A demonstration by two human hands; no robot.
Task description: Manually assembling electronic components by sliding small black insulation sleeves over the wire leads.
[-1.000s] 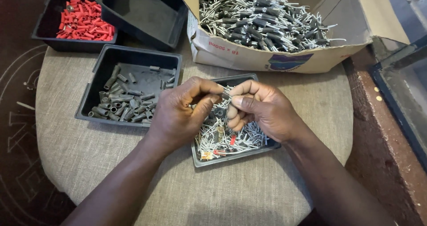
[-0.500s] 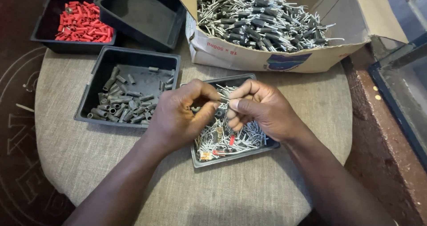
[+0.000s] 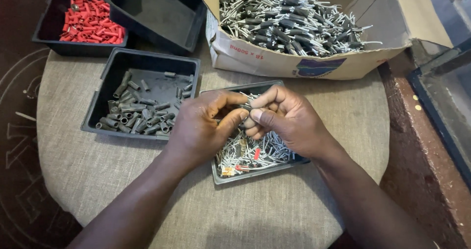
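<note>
Both hands (image 3: 245, 119) pinch a small metal pin (image 3: 247, 108) above the pin tray (image 3: 255, 173)

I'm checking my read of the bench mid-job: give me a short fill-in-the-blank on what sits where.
1. The small sleeves in the far-left black tray are ____ in colour.
2. The cardboard box of metal pins stands ____ the tray under the hands.
3. The left hand and right hand meet above the tray of loose pins, their fingertips ____.
4. The tilted tray holds ____.

Missing words: red; behind; touching; nothing
</note>
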